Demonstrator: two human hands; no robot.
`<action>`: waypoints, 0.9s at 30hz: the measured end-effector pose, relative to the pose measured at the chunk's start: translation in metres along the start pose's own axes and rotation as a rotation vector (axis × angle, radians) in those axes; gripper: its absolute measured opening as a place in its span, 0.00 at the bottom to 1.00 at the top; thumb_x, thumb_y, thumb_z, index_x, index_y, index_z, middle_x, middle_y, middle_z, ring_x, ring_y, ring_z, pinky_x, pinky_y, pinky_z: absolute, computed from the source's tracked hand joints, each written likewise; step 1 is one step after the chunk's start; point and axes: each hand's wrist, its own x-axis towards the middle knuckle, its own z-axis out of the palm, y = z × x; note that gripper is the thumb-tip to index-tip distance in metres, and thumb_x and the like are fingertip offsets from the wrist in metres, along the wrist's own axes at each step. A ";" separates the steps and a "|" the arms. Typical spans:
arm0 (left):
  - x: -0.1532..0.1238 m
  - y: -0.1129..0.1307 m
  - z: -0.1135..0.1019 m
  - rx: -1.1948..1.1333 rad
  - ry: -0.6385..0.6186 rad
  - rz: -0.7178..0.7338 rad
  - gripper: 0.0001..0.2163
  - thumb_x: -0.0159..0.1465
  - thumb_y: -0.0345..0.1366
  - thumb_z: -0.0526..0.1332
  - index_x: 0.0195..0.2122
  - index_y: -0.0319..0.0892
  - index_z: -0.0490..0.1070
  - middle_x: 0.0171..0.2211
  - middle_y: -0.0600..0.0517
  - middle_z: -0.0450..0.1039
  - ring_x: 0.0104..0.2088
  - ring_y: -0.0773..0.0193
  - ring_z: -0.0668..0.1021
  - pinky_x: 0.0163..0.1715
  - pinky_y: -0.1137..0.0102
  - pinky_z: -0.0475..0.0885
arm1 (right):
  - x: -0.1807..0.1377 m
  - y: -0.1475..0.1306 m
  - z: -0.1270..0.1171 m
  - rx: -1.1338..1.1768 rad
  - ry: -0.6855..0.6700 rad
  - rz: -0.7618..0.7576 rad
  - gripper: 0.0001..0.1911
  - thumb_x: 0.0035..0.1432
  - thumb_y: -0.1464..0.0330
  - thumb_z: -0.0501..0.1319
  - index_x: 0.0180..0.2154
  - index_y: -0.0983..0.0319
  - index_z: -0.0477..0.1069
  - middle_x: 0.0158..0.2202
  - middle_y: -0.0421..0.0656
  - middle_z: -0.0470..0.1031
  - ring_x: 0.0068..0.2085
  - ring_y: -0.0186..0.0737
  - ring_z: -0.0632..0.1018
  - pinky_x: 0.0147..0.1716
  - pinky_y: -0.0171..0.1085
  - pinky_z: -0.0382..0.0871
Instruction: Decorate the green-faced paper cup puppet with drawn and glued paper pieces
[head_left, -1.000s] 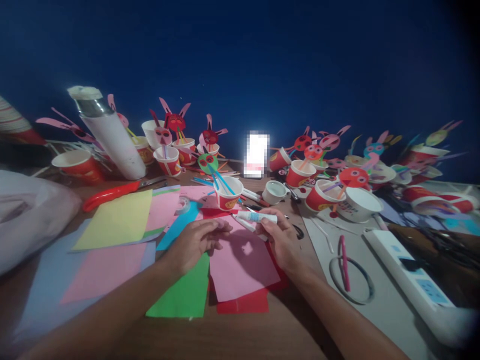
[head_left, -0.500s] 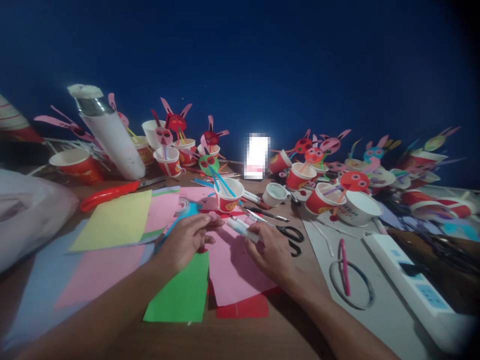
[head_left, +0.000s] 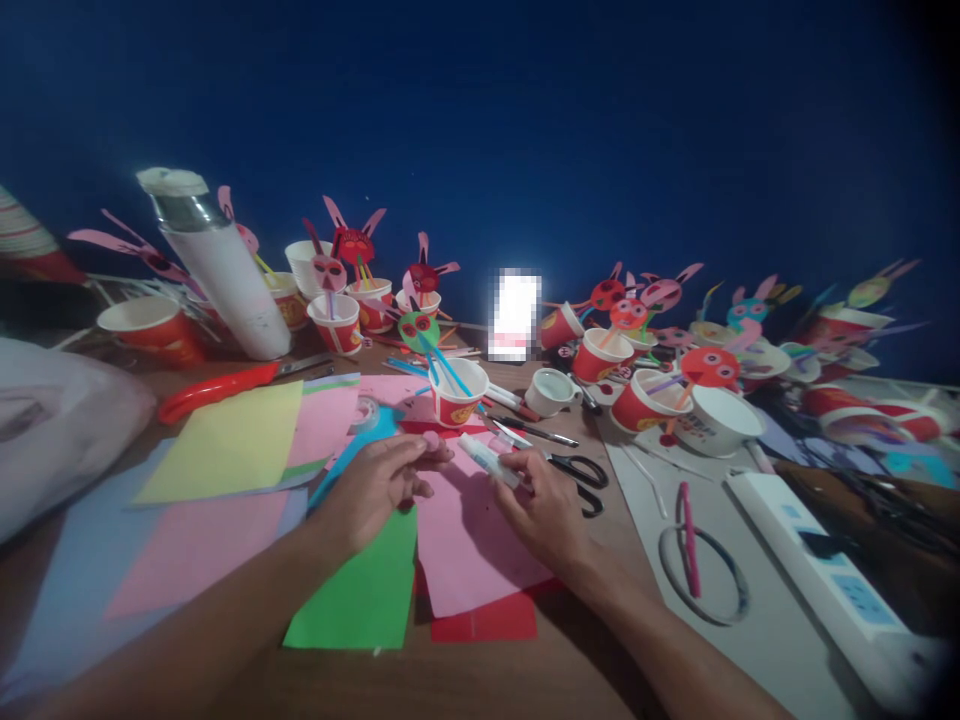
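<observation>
Between the fingertips of my left hand [head_left: 382, 490] is a small pink paper piece [head_left: 431, 441], pinched above the pink sheet [head_left: 484, 545]. A slim white glue tube [head_left: 481, 457] lies in the grip of my right hand [head_left: 544, 510], its tip pointing up and left towards the pink piece without touching it. Just beyond stands a red-and-white paper cup [head_left: 456, 400] with blue straws and a green paper face [head_left: 417, 330] on them. Black-handled scissors [head_left: 581, 470] rest right of my right hand. A green sheet [head_left: 352, 600] lies under my left wrist.
Several decorated cups line the back. A white bottle [head_left: 225, 280] leans at left near a red-handled cutter [head_left: 217, 392] and coloured sheets [head_left: 225, 445]. At right are a white bowl [head_left: 720, 420], a power strip [head_left: 817, 560] and a ring-shaped band [head_left: 739, 590]. A lit screen [head_left: 514, 315] stands behind.
The glue tube has tilted and shifted slightly in my right hand. My left hand has turned a little, with the pink piece still between its fingers.
</observation>
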 end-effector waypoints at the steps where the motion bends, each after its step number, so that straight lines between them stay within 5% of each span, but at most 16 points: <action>1: 0.000 -0.001 0.000 0.003 -0.008 0.001 0.05 0.55 0.33 0.62 0.30 0.37 0.73 0.35 0.45 0.76 0.35 0.61 0.76 0.26 0.72 0.67 | -0.001 -0.001 0.000 0.011 0.001 0.000 0.05 0.54 0.68 0.57 0.34 0.61 0.66 0.29 0.42 0.73 0.28 0.36 0.73 0.29 0.34 0.66; 4: -0.003 -0.004 0.001 0.054 -0.076 -0.019 0.05 0.56 0.34 0.62 0.31 0.38 0.74 0.37 0.45 0.75 0.34 0.62 0.75 0.30 0.71 0.68 | -0.002 -0.005 0.001 0.074 0.009 0.045 0.05 0.54 0.67 0.57 0.34 0.62 0.66 0.28 0.41 0.72 0.27 0.35 0.73 0.28 0.34 0.66; 9: -0.013 -0.012 0.010 0.173 -0.182 -0.101 0.08 0.56 0.37 0.62 0.30 0.38 0.74 0.27 0.50 0.72 0.27 0.65 0.74 0.28 0.71 0.65 | -0.002 -0.014 -0.002 0.186 0.035 0.138 0.05 0.55 0.66 0.58 0.34 0.61 0.66 0.29 0.40 0.72 0.30 0.36 0.74 0.30 0.34 0.67; 18: -0.016 -0.029 0.016 0.205 -0.171 -0.024 0.08 0.56 0.38 0.62 0.28 0.38 0.75 0.41 0.49 0.69 0.34 0.66 0.71 0.39 0.69 0.66 | -0.005 -0.014 0.003 0.234 0.057 0.114 0.06 0.54 0.68 0.59 0.35 0.61 0.65 0.33 0.41 0.73 0.35 0.37 0.74 0.35 0.36 0.66; 27: -0.014 -0.030 0.018 0.102 -0.152 -0.051 0.09 0.55 0.40 0.63 0.31 0.39 0.75 0.28 0.51 0.70 0.31 0.66 0.71 0.36 0.70 0.65 | -0.004 -0.018 0.007 0.269 -0.036 0.067 0.10 0.52 0.69 0.60 0.37 0.61 0.63 0.37 0.44 0.69 0.39 0.40 0.70 0.37 0.38 0.64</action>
